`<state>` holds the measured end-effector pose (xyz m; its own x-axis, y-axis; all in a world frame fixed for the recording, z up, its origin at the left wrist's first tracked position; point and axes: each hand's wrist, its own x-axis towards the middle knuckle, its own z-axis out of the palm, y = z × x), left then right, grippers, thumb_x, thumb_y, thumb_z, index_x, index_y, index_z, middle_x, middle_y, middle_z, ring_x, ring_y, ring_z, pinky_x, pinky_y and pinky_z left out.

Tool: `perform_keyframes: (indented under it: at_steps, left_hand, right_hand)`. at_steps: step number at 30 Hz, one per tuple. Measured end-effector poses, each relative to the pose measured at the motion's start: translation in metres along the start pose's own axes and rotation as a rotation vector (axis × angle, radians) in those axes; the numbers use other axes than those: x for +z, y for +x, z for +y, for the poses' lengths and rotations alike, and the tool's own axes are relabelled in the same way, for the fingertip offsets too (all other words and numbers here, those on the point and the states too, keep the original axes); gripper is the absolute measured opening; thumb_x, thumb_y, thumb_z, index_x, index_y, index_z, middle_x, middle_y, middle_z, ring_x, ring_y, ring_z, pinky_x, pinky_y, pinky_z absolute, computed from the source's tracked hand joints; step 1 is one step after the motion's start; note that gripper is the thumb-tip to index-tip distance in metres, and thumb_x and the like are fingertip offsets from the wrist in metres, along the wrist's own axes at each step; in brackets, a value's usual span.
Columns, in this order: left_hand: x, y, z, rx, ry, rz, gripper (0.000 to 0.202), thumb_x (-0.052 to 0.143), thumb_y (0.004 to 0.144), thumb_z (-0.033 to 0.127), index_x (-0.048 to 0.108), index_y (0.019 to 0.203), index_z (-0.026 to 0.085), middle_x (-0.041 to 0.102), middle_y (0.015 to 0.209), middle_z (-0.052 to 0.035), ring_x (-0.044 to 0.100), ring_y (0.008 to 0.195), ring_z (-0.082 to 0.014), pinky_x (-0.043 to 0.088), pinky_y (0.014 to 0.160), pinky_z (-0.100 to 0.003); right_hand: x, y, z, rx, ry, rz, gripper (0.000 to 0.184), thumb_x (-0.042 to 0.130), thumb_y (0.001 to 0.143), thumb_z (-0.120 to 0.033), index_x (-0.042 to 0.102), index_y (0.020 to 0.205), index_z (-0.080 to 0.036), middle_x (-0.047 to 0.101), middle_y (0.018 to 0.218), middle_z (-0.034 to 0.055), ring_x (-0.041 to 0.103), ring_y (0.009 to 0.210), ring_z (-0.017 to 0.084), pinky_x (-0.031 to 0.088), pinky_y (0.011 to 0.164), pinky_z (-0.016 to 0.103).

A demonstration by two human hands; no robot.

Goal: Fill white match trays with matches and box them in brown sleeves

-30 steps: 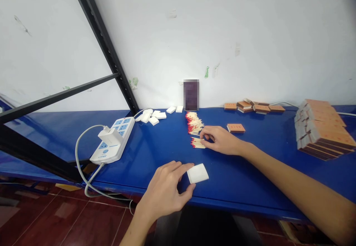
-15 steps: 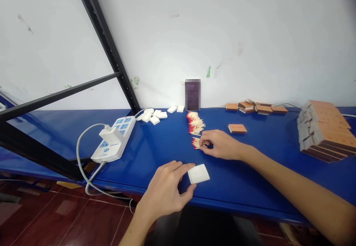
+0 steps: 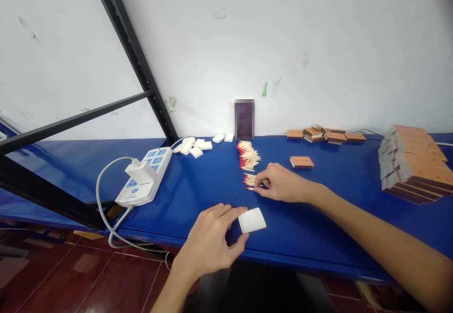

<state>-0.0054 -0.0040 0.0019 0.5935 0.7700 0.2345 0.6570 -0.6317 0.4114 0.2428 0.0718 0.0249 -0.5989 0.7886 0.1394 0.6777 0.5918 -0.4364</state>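
My left hand point(image 3: 209, 244) rests near the front edge of the blue table point(image 3: 318, 223) and pinches a small white box tray point(image 3: 252, 220) between thumb and fingers. My right hand point(image 3: 279, 183) lies further back, its fingers closed on a small bunch of red-tipped matches point(image 3: 249, 181). Just behind that bunch lies a larger pile of matches point(image 3: 247, 156).
A white power strip point(image 3: 145, 177) with a plugged charger and cable sits at the left. Several white box trays point(image 3: 198, 147) lie by the wall. Orange matchboxes point(image 3: 325, 136) line the back, one lone box point(image 3: 301, 162) lies nearer, and a big stack point(image 3: 412, 164) stands right. A black frame point(image 3: 134, 63) crosses the left.
My right hand's fingers have gathered in over the small bunch of matches and closed on it. My left hand has kept hold of the white tray without moving.
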Motion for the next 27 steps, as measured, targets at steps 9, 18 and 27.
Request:
perform_keyframes:
  at_steps: [9, 18, 27]
  left_hand:
    - [-0.0002, 0.0009, 0.0002, -0.004, 0.006, -0.010, 0.046, 0.066, 0.086, 0.029, 0.062, 0.131, 0.023, 0.068, 0.091, -0.0063, 0.064, 0.094, -0.0277, 0.050, 0.092, -0.045]
    - [0.0007, 0.0004, 0.0001, -0.002, 0.005, 0.007, 0.046, 0.067, 0.085, 0.029, 0.063, 0.131, 0.024, 0.068, 0.089, -0.0057, 0.064, 0.097, -0.0281, 0.049, 0.095, -0.046]
    - [-0.0011, 0.0005, 0.0016, 0.000, 0.002, 0.007, 0.045, 0.067, 0.085, 0.029, 0.063, 0.130, 0.023, 0.068, 0.086, -0.0051, 0.064, 0.092, -0.0267, 0.050, 0.091, -0.043]
  right_hand:
    - [-0.0012, -0.0008, -0.0022, -0.014, 0.014, -0.014, 0.015, 0.059, 0.084, -0.020, 0.071, 0.075, -0.018, 0.059, 0.057, -0.0033, 0.046, 0.050, 0.009, 0.035, 0.057, 0.023]
    - [-0.0066, -0.0017, -0.0053, 0.064, 0.030, -0.072, 0.012, 0.065, 0.080, -0.023, 0.075, 0.078, -0.020, 0.061, 0.057, -0.0028, 0.050, 0.052, 0.010, 0.034, 0.057, 0.023]
    - [-0.0007, 0.0019, 0.0027, 0.095, -0.062, 0.093, 0.013, 0.058, 0.085, -0.024, 0.071, 0.082, -0.019, 0.059, 0.058, -0.0027, 0.046, 0.052, 0.011, 0.031, 0.057, 0.025]
